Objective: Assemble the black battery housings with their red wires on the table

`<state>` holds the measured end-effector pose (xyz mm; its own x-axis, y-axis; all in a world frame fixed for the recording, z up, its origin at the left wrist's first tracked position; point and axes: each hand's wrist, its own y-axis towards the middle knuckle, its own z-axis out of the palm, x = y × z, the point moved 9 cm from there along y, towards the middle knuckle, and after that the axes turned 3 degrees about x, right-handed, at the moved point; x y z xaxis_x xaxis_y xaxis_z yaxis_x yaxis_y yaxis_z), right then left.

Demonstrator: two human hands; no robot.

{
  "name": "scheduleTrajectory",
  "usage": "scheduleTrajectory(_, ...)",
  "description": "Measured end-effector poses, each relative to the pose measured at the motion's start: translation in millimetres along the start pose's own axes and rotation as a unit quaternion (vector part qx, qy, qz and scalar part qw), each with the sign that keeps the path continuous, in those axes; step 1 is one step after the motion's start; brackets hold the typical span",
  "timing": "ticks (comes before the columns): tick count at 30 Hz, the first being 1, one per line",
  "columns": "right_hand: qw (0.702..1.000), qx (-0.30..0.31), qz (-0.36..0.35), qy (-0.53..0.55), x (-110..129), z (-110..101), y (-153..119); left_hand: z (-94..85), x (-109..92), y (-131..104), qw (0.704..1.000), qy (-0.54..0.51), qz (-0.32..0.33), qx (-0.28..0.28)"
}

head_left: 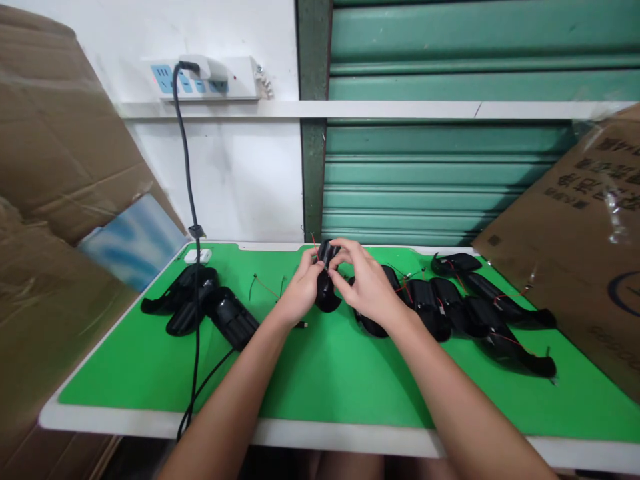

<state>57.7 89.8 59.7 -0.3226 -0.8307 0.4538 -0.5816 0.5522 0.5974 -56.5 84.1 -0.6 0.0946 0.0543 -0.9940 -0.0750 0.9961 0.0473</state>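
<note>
A glossy black plastic casing [327, 297] is held up over the middle of the green mat, with a thin red wire rising at its upper left. My left hand [303, 288] grips its left side, thumb on its face. From the right, the bent fingers of my right hand [367, 283] close on the casing's upper part; any small part between those fingertips is too small to make out. Just under and beside my right hand lies another black casing [373, 325]. A black cable end [301, 325] rests near my left wrist.
More black casings [450, 303] with red wires spread over the right side; several others [233, 317] lie left. A black cable [197, 320] hangs from a power strip [240, 77] across the green mat [340, 380]. Cardboard [575, 220] stands at both sides, a green shutter [425, 153] behind.
</note>
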Motion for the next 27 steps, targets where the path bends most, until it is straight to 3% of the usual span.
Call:
scheduleTrajectory(11,0.998,-0.018,0.015,-0.061,0,0,-4,1.6,0,0,1.0,0.006,0.018,0.004)
scheduleTrajectory(19,0.991,-0.026,-0.01,-0.13,6,2,-6,1.5,5,2,1.0,0.013,0.011,0.001)
scheduleTrajectory(27,0.972,-0.057,-0.082,-0.212,19,5,-8,-0.9,15,7,1.0,0.002,-0.002,-0.004)
